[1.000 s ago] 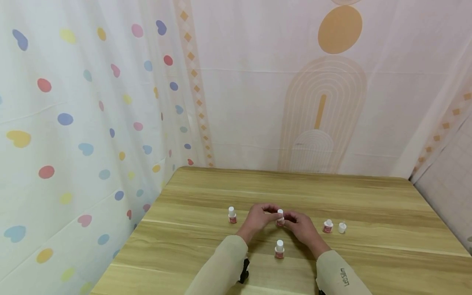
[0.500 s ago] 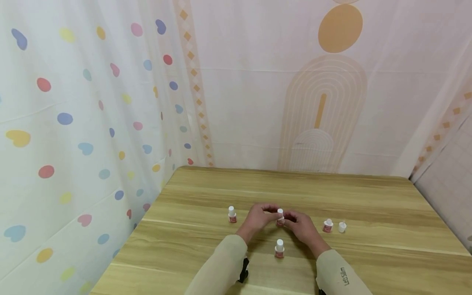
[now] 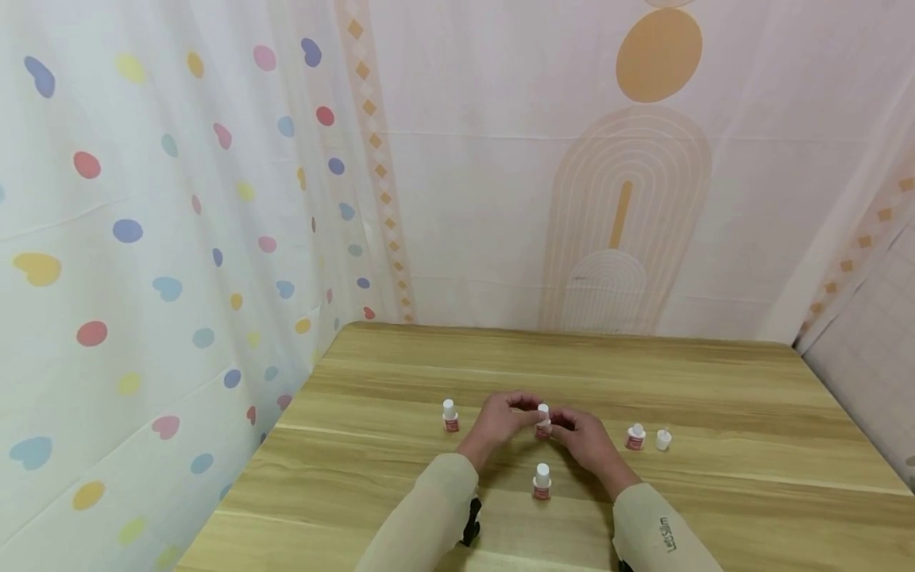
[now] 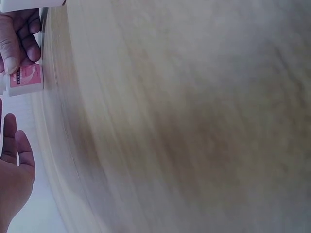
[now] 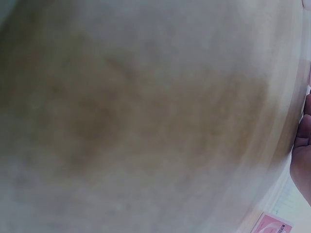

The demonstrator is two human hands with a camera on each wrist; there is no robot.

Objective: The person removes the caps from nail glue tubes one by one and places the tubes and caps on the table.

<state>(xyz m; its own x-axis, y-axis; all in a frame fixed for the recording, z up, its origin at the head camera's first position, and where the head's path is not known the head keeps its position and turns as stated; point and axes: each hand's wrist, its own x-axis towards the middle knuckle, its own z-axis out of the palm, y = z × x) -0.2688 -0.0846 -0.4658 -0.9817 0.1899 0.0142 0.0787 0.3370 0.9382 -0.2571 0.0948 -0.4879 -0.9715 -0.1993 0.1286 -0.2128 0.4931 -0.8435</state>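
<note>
In the head view a small white bottle with a pink label and white cap (image 3: 543, 429) stands upright between both hands, above the table's middle. My left hand (image 3: 500, 421) pinches its cap with thumb and fingers, from the left. From the right, my right hand (image 3: 582, 437) grips the body. The left wrist view shows the right thumb on the label of this bottle (image 4: 26, 80), while the left hand (image 4: 17, 179) is partly cut off. At the edge of the right wrist view the right hand (image 5: 302, 155) shows only in part.
A capped bottle (image 3: 449, 416) stands left of the hands, another capped bottle (image 3: 542, 482) nearer the front. To the right are an uncapped bottle (image 3: 635, 438) and a loose white cap (image 3: 663, 440). A curtain (image 3: 472, 238) hangs behind the wooden table (image 3: 386, 508).
</note>
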